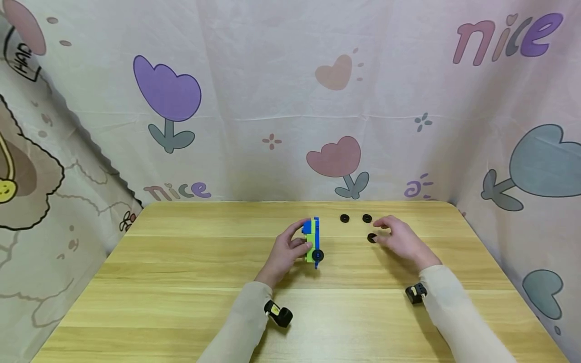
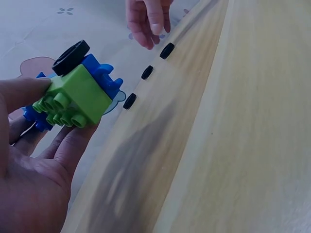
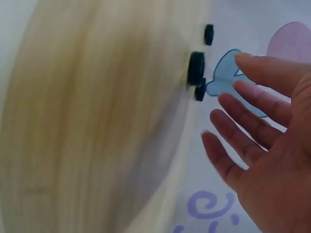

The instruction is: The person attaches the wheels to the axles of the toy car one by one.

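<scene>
My left hand (image 1: 283,254) grips a toy car (image 1: 311,239) built of lime green and blue blocks, held up above the table. One black wheel (image 2: 71,57) sits on the car's side; green studs show beneath it in the left wrist view. Over to the right, my right hand (image 1: 403,243) hovers by a loose black wheel (image 1: 372,238), its fingers spread and slightly bent in the right wrist view, with nothing between them. Behind that lie two more loose wheels, one on the left (image 1: 345,218) and one on the right (image 1: 367,218).
The wooden table (image 1: 181,302) reaches back to a patterned cloth (image 1: 254,101) that hangs behind and at both sides. A small black camera is strapped at each wrist, over the cream sleeves.
</scene>
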`<state>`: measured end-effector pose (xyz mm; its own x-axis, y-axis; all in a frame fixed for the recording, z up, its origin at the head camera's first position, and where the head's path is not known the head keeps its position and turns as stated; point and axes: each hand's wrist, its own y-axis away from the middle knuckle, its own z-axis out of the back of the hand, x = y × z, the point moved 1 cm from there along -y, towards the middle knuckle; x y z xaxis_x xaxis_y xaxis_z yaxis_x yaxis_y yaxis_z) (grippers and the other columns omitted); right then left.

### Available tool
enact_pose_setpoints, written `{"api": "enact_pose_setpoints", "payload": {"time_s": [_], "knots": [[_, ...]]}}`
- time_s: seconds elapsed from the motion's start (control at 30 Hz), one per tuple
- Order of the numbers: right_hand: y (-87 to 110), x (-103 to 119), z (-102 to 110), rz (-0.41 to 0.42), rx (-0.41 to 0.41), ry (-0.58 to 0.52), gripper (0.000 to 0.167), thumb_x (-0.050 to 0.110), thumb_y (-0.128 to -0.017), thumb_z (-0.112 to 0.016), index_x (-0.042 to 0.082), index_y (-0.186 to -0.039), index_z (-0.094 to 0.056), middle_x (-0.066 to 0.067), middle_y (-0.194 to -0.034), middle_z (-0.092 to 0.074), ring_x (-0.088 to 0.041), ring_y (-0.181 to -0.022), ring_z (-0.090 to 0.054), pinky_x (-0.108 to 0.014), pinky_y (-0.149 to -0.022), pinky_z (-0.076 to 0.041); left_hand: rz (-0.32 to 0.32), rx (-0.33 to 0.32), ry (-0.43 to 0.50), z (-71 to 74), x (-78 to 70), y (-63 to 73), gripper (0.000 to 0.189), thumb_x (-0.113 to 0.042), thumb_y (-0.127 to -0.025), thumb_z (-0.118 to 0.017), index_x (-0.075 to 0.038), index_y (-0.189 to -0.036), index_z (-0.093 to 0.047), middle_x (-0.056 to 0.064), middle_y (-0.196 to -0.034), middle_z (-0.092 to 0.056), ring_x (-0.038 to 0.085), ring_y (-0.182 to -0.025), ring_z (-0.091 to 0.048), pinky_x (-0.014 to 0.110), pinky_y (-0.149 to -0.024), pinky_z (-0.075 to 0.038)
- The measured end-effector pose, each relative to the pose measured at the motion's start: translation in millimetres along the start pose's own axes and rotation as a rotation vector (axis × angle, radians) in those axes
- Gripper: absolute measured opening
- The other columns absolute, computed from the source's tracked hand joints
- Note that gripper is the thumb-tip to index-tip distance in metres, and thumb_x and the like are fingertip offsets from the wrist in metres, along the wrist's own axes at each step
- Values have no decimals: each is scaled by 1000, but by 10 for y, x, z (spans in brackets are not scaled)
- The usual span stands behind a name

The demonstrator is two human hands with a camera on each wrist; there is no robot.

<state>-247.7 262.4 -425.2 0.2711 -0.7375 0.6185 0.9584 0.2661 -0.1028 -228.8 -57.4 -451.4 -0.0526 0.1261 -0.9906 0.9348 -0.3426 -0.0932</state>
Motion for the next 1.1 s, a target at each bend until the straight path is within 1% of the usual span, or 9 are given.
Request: {"api": "enact_pose_setpoints", "payload": {"time_s": [0.07,0.2,0.37,0.47,0.57,0.67,0.83,0.9,1.1], "knots": [[-8,-35,0,8,18,7,39,5,-89,-67,-6,-125,-58,-24,-124,-56,-46,-115,-51,-61,-98,-39,3,-4,-1,0,2,-1,61,1,-94,-63,-21,-148,-44,19,-133,-52,28,-106,-63,42,-84,-55],[-50,-103,-16,11,54,11,37,3,-86,-69,-6,-121,-61,-21,-119,-59,-43,-110,-54,-59,-96,-41,6,-11,-6,-2,13,4,61,1,-94,-63,-20,-148,-44,18,-134,-51,27,-105,-63,42,-83,-55],[-116,-139,-57,-13,107,14,41,3,-84,-71,-8,-122,-59,-18,-112,-59,-38,-105,-56,-56,-96,-42,10,-16,-7,-1,23,9,62,1,-94,-63,-18,-149,-43,18,-134,-51,26,-104,-63,40,-82,-55],[-151,-130,-77,-16,120,27,42,4,-83,-72,-9,-121,-59,-18,-109,-59,-37,-103,-56,-55,-95,-43,17,-18,-5,0,29,2,62,2,-94,-62,-16,-149,-42,18,-132,-53,24,-102,-63,40,-81,-56],[-173,-111,-89,-13,121,24,40,3,-82,-73,-9,-117,-60,-18,-106,-59,-35,-99,-56,-53,-93,-44,27,-15,-4,2,27,-6,63,4,-93,-62,-15,-150,-41,19,-130,-54,24,-100,-63,39,-81,-56],[-186,-98,-97,0,127,30,35,2,-81,-74,-9,-112,-62,-16,-102,-58,-32,-95,-56,-51,-90,-45,37,-10,-5,-3,-22,7,63,6,-93,-61,-13,-149,-41,18,-132,-52,25,-101,-62,40,-81,-56],[-200,-99,-119,5,133,42,31,1,-80,-74,-8,-107,-63,-14,-98,-56,-28,-89,-56,-48,-84,-46,45,-13,-14,-44,-202,91,61,7,-92,-60,-10,-148,-43,18,-135,-50,25,-102,-62,39,-81,-56],[-205,-105,-127,2,133,43,29,0,-80,-74,-7,-106,-63,-14,-97,-56,-28,-88,-56,-46,-83,-47,40,-14,-16,-58,-246,119,59,7,-93,-60,-9,-147,-44,20,-133,-51,25,-102,-62,39,-81,-56],[-214,-128,-148,4,121,61,25,-2,-80,-72,-6,-103,-64,-14,-95,-56,-26,-85,-56,-44,-79,-47,37,-6,-14,-59,-249,136,59,6,-93,-60,-9,-148,-42,20,-132,-52,26,-103,-62,40,-81,-56]]}}
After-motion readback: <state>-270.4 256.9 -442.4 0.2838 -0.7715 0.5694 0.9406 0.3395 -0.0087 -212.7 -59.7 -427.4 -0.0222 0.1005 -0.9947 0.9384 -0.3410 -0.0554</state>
